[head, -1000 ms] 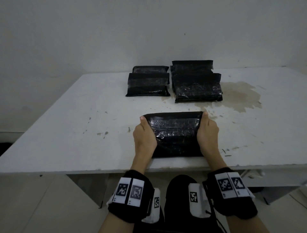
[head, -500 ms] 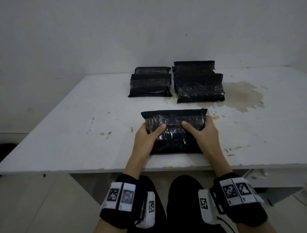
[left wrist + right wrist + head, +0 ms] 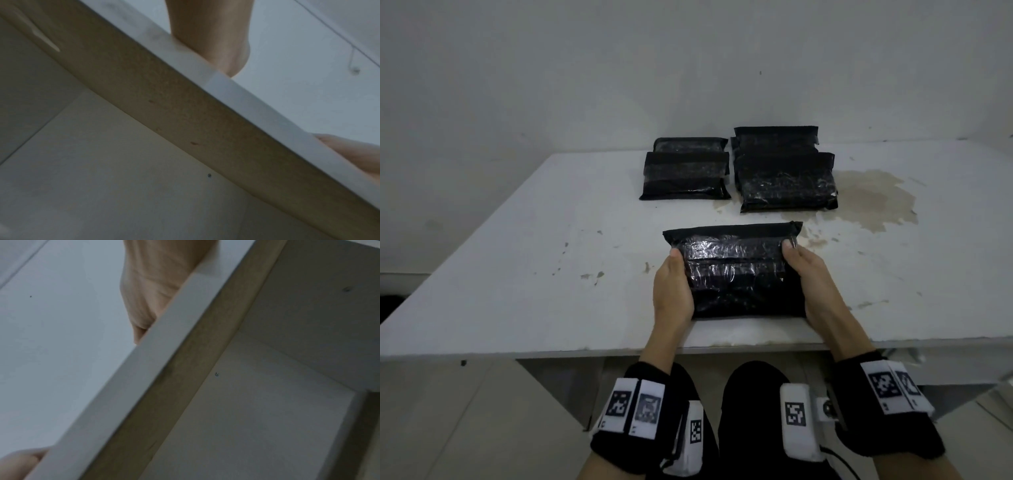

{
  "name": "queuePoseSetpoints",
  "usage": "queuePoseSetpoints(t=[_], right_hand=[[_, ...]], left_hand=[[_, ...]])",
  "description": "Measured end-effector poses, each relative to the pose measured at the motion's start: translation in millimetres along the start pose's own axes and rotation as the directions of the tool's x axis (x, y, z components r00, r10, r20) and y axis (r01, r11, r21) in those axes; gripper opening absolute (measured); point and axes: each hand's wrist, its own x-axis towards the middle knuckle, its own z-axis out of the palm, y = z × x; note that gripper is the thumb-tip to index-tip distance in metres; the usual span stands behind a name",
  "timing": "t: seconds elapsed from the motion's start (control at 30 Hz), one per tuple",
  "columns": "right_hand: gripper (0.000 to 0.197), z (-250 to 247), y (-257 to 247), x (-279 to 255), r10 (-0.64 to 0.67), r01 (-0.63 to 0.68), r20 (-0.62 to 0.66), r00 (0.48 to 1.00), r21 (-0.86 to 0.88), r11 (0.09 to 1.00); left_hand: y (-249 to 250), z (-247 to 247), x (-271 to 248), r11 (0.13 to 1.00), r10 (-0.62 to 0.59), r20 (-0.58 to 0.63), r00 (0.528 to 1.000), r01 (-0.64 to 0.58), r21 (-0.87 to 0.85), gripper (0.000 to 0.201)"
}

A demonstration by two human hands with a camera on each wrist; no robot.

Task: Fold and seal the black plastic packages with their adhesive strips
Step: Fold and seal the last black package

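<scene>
A black plastic package (image 3: 736,274) lies folded on the white table (image 3: 517,274) near its front edge, the flap laid over its top. My left hand (image 3: 671,291) holds its left end and my right hand (image 3: 811,284) its right end, each with the thumb on top near the far corner. The fingers lie out of sight along the package's sides. In the wrist views only the heel of the left hand (image 3: 213,35) and of the right hand (image 3: 156,288) show above the table's edge; the package is hidden there.
Two stacks of black packages stand at the back of the table, a smaller left stack (image 3: 685,171) and a larger right stack (image 3: 784,171). A brownish stain (image 3: 873,195) spreads right of them. The wall is close behind. My knees are under the front edge.
Half a second ago both hands pressed their fingers on the middle of the package's top. They have slid outward to its left and right ends. The package has stayed in place.
</scene>
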Motion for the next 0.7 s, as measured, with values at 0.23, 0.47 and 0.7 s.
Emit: queuePoseSetpoints(t=[0.23, 0.47, 0.7], right_hand=[[0.059, 4, 8, -2, -0.106, 0.074, -0.164, 0.981, -0.19, 0.979], [0.071, 0, 7, 2, -0.01, -0.022, -0.184, 0.983, -0.169, 0.985], [0.092, 19, 2, -7, -0.134, 0.058, -0.239, 0.962, -0.299, 0.952]], left_hand=[[1, 1, 3, 1.0, -0.024, -0.235, 0.972, 0.022, -0.014, 0.049], [-5, -9, 6, 1.0, 0.0, -0.107, 0.994, 0.001, 0.008, 0.051], [-17, -18, 8, 0.984, 0.022, -0.106, 0.994, -0.04, -0.173, 0.047]])
